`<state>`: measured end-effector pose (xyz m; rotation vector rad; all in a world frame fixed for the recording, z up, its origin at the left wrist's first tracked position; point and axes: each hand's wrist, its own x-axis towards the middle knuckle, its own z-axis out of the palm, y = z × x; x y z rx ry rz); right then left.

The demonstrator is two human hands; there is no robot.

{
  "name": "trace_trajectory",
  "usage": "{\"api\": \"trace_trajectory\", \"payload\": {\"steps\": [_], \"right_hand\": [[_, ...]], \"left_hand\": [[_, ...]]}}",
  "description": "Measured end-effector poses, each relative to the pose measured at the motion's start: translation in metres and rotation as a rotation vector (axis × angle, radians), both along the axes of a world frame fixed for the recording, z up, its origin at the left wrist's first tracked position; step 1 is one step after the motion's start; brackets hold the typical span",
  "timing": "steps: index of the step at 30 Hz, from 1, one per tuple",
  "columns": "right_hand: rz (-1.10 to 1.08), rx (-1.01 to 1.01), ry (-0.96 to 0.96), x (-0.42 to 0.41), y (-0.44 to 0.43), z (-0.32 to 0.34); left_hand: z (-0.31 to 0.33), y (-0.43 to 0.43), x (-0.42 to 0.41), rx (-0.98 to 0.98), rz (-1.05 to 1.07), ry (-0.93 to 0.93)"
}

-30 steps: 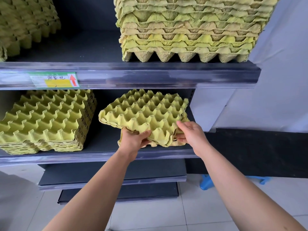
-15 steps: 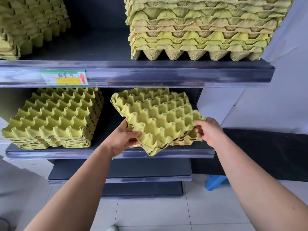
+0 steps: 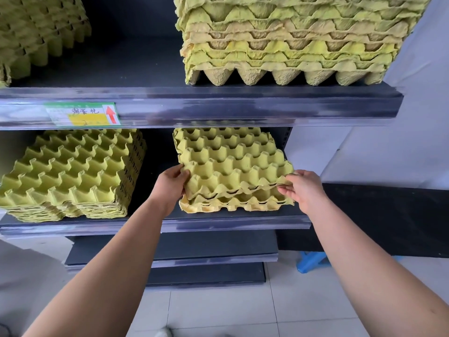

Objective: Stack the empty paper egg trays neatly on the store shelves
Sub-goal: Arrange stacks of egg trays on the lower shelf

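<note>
A small stack of yellow-green paper egg trays [image 3: 230,166] lies on the right part of the middle shelf [image 3: 218,221], squared to its front edge. My left hand [image 3: 170,183] grips the stack's near left corner, thumb on top. My right hand [image 3: 303,188] pinches the top tray's near right corner, which is lifted slightly off the tray below. A taller stack of egg trays [image 3: 70,176] sits on the left of the same shelf.
The upper shelf [image 3: 243,105] holds a tall tray stack [image 3: 291,40] at right and another tray stack [image 3: 36,32] at left. A price label [image 3: 82,114] sits on its edge. Lower shelves [image 3: 194,251], a blue stool [image 3: 313,261] and tiled floor lie below.
The tilted, skewed trays have been turned and lowered flat onto the middle shelf. My hands have spread apart to the stack's near corners.
</note>
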<state>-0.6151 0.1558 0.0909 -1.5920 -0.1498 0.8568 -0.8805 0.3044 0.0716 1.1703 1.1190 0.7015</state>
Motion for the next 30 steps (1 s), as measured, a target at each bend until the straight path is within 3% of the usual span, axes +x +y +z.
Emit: {"api": "trace_trajectory", "payload": {"steps": [6, 9, 14, 20, 30], "right_hand": [[-0.196, 0.162, -0.07, -0.033, -0.006, -0.009], [-0.242, 0.189, -0.07, -0.04, -0.011, -0.016], [-0.268, 0.152, -0.086, -0.043, -0.01, -0.032], [-0.143, -0.031, -0.156, -0.028, -0.011, -0.039], [0.129, -0.536, -0.502, -0.006, -0.021, -0.039]], "left_hand": [[0.002, -0.005, 0.005, -0.09, -0.074, 0.045], [0.005, -0.004, 0.002, -0.066, -0.128, -0.027], [-0.001, -0.003, 0.012, 0.033, -0.157, 0.095], [-0.004, -0.007, 0.022, 0.22, -0.186, 0.37], [-0.016, -0.019, 0.021, 0.305, -0.157, 0.47]]}}
